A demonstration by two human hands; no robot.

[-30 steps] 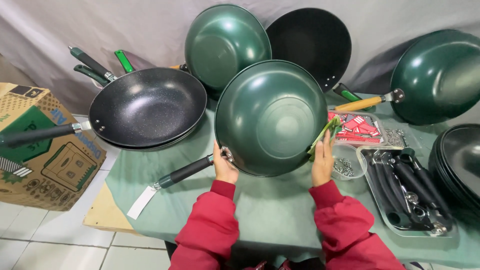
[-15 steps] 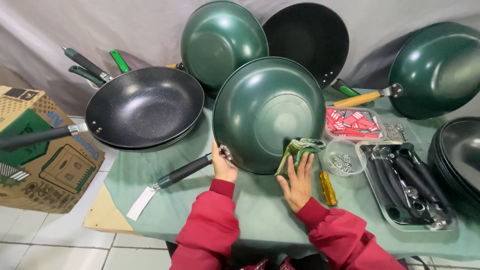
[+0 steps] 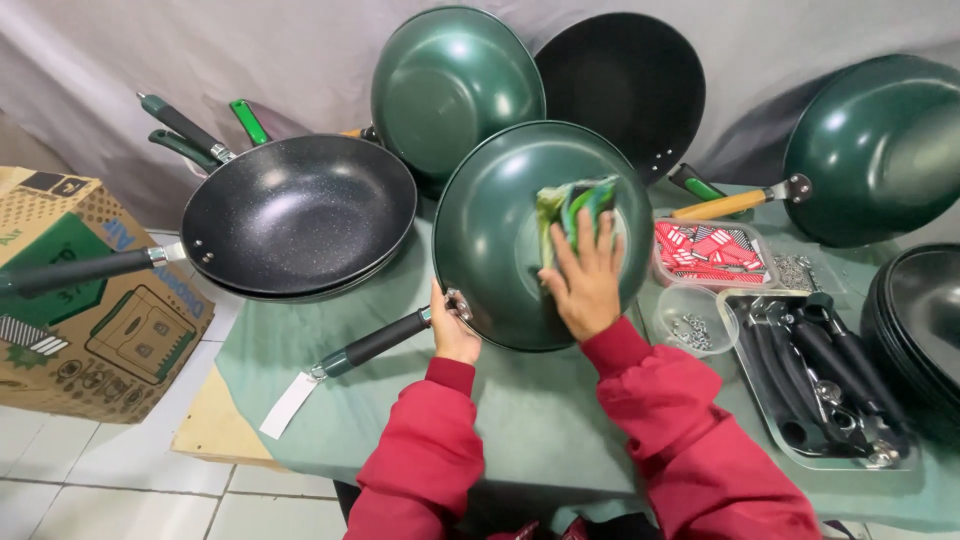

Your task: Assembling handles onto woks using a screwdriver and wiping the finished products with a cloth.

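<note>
Cloth pressed flat against a tilted green pan

Fingers of the right hand (image 3: 585, 280) lie spread and nearly straight, palm down, pinning a crumpled green cloth (image 3: 575, 205) against the domed green outside of a pan (image 3: 500, 240). The fingertips overlap the cloth's lower edge; nothing is gripped, only pressed. The wrist bends back from the pan and the red sleeve (image 3: 690, 430) runs down toward the lower right, the forearm angled across the table's near edge.

The left hand (image 3: 452, 330) is curled at the pan's lower rim, where the handle joins the bowl, thumb side up against the metal bracket. Its fingers are wrapped behind the rim and mostly hidden, so how tightly they close cannot be told. The pan stands tilted on its edge, underside facing the camera, its dark handle (image 3: 375, 345) slanting down to the left with a white tag (image 3: 288, 405) at the end resting on the green tablecloth (image 3: 520, 420).

Just left of it lies a black speckled pan (image 3: 300, 215). Behind it lean another green pan (image 3: 455, 90) and a black one (image 3: 620, 90). To the right sit a clear bowl of screws (image 3: 695, 320), a tray of red packets (image 3: 712, 255) and a metal tray of dark handles (image 3: 820, 385). A cardboard box (image 3: 85, 300) stands on the floor at the left.
</note>
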